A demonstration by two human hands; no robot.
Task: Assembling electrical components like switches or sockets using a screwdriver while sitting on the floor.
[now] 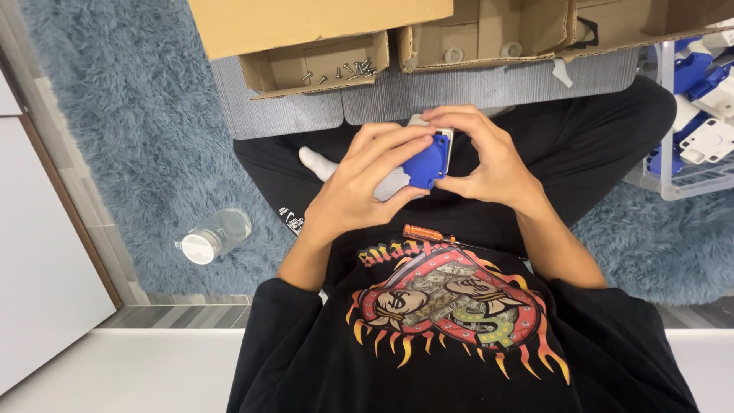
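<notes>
We see a shaggy blue-grey rug (122, 138) on the floor; on it a clear plastic bottle (215, 235) lying on its side, a grey ribbed mat (306, 115) bearing cardboard boxes (317, 65), and a wire basket (688, 180) at right.

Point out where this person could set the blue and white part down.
Bare carpet lies between the clear bottle and the screw box; more shows beside the right forearm, below the wire basket. The boxes, basket and lap, where both hands hold the blue and white part, are crowded.
</notes>
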